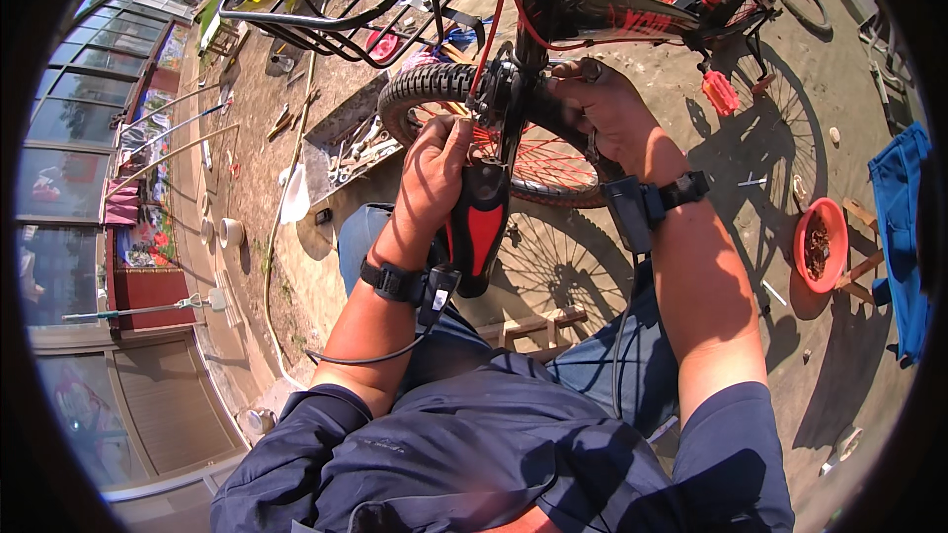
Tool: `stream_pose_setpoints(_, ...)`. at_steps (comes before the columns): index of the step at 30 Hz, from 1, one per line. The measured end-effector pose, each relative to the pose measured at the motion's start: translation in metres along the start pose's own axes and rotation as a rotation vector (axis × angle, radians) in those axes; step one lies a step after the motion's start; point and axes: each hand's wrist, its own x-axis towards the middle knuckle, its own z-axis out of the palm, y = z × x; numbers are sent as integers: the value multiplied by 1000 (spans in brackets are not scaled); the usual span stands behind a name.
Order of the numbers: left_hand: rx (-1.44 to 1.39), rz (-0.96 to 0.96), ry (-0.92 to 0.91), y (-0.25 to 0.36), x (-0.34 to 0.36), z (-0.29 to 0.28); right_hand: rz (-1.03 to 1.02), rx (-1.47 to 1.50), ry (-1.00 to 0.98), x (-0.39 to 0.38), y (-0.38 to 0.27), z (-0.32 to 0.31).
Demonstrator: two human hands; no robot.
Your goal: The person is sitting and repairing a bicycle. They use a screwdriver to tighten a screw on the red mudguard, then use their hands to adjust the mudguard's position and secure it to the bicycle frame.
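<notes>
A black and red bicycle (622,15) stands before me, its front wheel (434,89) between my arms. My left hand (436,160) is closed in a pinch beside the brake parts (494,89) at the fork, just above a black and red mudguard (482,227). What its fingertips hold is too small to make out. On the fork's other side, my right hand (612,114) is curled, thumb and forefinger close together near the tyre. Whatever lies in its grip is hidden. A red cable (487,35) runs down to the brake.
A black wire basket (365,25) juts out at the front of the bicycle. Left of the wheel is a tray (331,143) of wrenches and tools. To the right stand a red bowl (822,245) and a blue cloth-covered stool (899,237). A low wooden stool (533,326) is between my legs.
</notes>
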Motion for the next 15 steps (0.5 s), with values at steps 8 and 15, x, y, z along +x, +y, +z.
stream_pose_setpoints(8, -2, 19, 13, 6, -2, 2, 13, 35, 44, -3, -4, 3)
stream_pose_setpoints(15, -3, 66, 46, 4, -3, 4, -43, -76, 43, -1, -2, 4)
